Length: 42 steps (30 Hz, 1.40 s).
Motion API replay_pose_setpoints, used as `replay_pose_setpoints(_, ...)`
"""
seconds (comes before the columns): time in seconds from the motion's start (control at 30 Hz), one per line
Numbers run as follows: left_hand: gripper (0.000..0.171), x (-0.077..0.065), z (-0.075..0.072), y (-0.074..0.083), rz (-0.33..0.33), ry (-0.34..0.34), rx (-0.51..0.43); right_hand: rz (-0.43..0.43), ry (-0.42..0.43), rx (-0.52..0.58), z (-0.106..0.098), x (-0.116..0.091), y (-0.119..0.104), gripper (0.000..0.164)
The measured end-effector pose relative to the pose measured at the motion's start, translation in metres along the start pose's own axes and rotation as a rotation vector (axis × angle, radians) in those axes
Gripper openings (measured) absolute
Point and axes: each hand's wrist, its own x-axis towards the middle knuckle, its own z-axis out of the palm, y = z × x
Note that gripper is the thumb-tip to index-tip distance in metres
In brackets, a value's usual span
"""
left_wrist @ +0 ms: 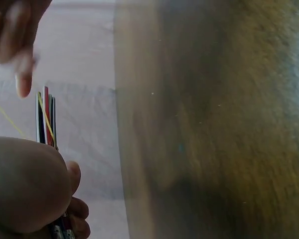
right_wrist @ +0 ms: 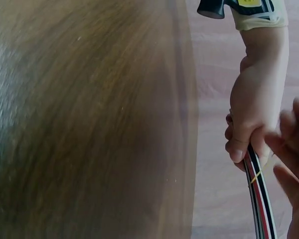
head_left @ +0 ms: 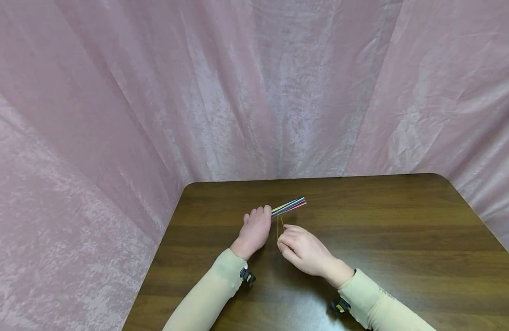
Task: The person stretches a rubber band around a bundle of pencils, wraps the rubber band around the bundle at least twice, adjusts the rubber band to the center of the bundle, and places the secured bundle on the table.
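Observation:
My left hand (head_left: 256,228) grips a bundle of slim pencils (head_left: 293,205) above the table, their far ends pointing up and to the right. A thin yellow rubber band (head_left: 277,229) loops around the bundle just beyond that hand. Below the bundle, my right hand (head_left: 306,250) holds the band stretched with curled fingers. Red, black and white stripes show on the pencils (right_wrist: 259,199) in the right wrist view, where the band crosses them. In the left wrist view the right hand (left_wrist: 12,37) is blurred, and the left hand (left_wrist: 30,181) hides part of the bundle.
Beneath both hands lies a brown wooden table (head_left: 403,230) with rounded far corners. Pink velvety curtains (head_left: 279,92) hang behind it and along the sides. A small black camera (head_left: 340,305) sits at the right wrist, and another (head_left: 248,276) at the left.

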Motion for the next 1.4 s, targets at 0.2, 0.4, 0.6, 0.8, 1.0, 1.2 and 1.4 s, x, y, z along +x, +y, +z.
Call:
replay_pose_setpoints(0.2, 0.018, 0.001, 0.000, -0.005, -0.057, -0.011, -0.078, 0.029, -0.037, 0.280, 0.000, -0.003, -0.002, 0.033)
replay_pose_setpoints(0.4, 0.019, 0.002, 0.001, -0.006, -0.102, 0.110, -0.077, 0.304, 0.033, 0.868, 0.007, -0.003, -0.005, 0.064)
replay_pose_setpoints(0.6, 0.019, 0.004, 0.001, -0.002, -0.124, 0.220, -0.076, 0.725, 0.227, 1.368, 0.004, 0.004, -0.013, 0.075)
replay_pose_setpoints(0.8, 0.034, 0.001, 0.002, -0.005, -0.003, 0.299, -0.038, 0.944, 0.485, 1.634, -0.008, 0.015, -0.007, 0.081)
replay_pose_setpoints(1.0, 0.023, -0.005, -0.001, -0.009, 0.150, 0.303, 0.046, 1.040, 0.625, 1.609, -0.016, 0.014, -0.001, 0.042)
replay_pose_setpoints(1.2, 0.019, -0.009, -0.001, -0.012, 0.188, 0.309, 0.068, 1.028, 0.640, 1.510, -0.016, 0.012, -0.002, 0.034)
replay_pose_setpoints(1.4, 0.019, -0.012, 0.001, -0.016, 0.211, 0.330, 0.070, 0.989, 0.616, 1.495, -0.015, 0.013, -0.002, 0.057)
